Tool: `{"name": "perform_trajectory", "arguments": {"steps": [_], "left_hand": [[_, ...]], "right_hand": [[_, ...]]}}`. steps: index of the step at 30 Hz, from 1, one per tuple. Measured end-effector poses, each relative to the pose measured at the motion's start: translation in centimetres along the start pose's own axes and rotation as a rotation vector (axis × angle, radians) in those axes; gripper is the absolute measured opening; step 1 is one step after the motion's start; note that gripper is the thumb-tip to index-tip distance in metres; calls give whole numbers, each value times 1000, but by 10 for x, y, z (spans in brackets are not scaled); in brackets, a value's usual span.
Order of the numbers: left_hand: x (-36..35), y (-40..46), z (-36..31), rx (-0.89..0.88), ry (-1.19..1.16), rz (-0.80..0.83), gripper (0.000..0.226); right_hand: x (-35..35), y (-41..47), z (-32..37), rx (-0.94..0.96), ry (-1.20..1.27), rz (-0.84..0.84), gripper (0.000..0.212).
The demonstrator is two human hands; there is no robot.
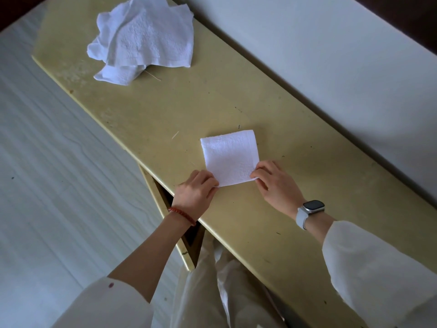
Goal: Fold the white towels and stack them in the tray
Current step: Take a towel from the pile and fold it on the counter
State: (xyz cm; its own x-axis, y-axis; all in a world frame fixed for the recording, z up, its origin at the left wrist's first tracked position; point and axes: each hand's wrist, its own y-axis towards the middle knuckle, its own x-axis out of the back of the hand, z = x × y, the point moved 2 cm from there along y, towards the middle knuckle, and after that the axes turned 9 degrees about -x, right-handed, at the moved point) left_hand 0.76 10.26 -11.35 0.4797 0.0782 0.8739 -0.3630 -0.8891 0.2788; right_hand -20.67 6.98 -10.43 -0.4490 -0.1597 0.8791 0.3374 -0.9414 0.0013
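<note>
A folded white towel (pixel 230 158) lay flat on the yellow table (pixel 295 176), roughly mid-table, close to the near edge. It was a near-square, slightly longer from near to far; that axis tilted a little, with the far end leaning left. The rounded fold edge faced right-far and the loose layered edges faced near. The left hand (pixel 195 191) pinched the near-left corner, fingers curled on the cloth edge. The right hand (pixel 275 183) pinched the near-right corner, thumb and fingers closed on the layers. Both hands rested low on the tabletop, the towel between them. A red bead bracelet (pixel 182 215) sat on the left wrist and a smartwatch with pale strap (pixel 309 210) on the right wrist. A pile of unfolded white towels (pixel 144 36) lay crumpled at the far left end of the table, well apart from the folded one. White sleeves showed on both arms. A pale wall ran along the right of the table and a pale striped floor showed on the left.
</note>
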Motion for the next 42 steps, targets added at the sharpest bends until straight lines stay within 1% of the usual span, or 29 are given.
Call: {"name": "perform_trajectory", "arguments": {"steps": [3, 6, 8, 9, 11, 13, 16, 19, 21, 23, 26, 28, 30, 32, 33, 34, 35, 36, 37, 38, 40, 42], "left_hand": [[3, 0, -1, -17, 21, -3, 18], [10, 3, -3, -10, 39, -76, 17], [13, 13, -3, 18, 99, -110, 20], [13, 20, -3, 45, 132, -102, 24], [8, 34, -5, 115, 214, -16, 34], [0, 46, -6, 168, 277, 118, 40], [-11, 54, -4, 187, 306, 335, 48], [-19, 53, 4, 224, 322, 453, 52], [-21, 50, 7, 243, 325, 478, 57], [-25, 47, 10, 224, 308, 511, 58], [-23, 47, 10, 269, 294, 473, 61], [-20, 47, 10, 279, 281, 499, 63], [-16, 45, 13, 255, 238, 501, 70], [-11, 48, 17, 267, 150, 487, 78], [-6, 52, 20, 285, 91, 440, 78], [0, 58, 23, 307, 30, 359, 74], [6, 65, 26, 333, -21, 277, 64], [10, 72, 31, 359, -56, 241, 52], [14, 79, 35, 378, -66, 252, 43], [15, 86, 38, 387, -59, 290, 39], [16, 96, 41, 398, -17, 393, 40], [16, 102, 43, 409, -13, 470, 42]], "right_hand": [[6, 0, 6, 13, -61, -31, 18], [14, 3, 18, 32, -118, -135, 25], [16, 14, 27, 16, -134, -189, 33], [13, 22, 31, 7, -146, -193, 37], [3, 41, 38, 8, -191, -155, 43], [-11, 56, 42, 19, -251, -82, 45], [-28, 66, 45, 47, -329, 18, 45], [-37, 69, 41, 63, -364, 52, 47], [-38, 70, 36, 34, -340, 74, 49], [-37, 69, 29, -13, -336, 94, 49], [-34, 66, 20, -79, -369, 148, 50], [-30, 65, 16, -132, -365, 193, 54], [-26, 65, 12, -156, -312, 233, 60], [-19, 69, 9, -160, -207, 246, 65], [-13, 73, 8, -162, -144, 230, 65], [-5, 78, 9, -170, -98, 192, 60], [1, 84, 9, -181, -85, 151, 53], [7, 90, 8, -198, -112, 135, 45], [10, 96, 7, -217, -155, 148, 40], [13, 102, 7, -237, -191, 182, 37], [17, 111, 6, -289, -212, 275, 33], [19, 116, 6, -350, -166, 355, 25]]}}
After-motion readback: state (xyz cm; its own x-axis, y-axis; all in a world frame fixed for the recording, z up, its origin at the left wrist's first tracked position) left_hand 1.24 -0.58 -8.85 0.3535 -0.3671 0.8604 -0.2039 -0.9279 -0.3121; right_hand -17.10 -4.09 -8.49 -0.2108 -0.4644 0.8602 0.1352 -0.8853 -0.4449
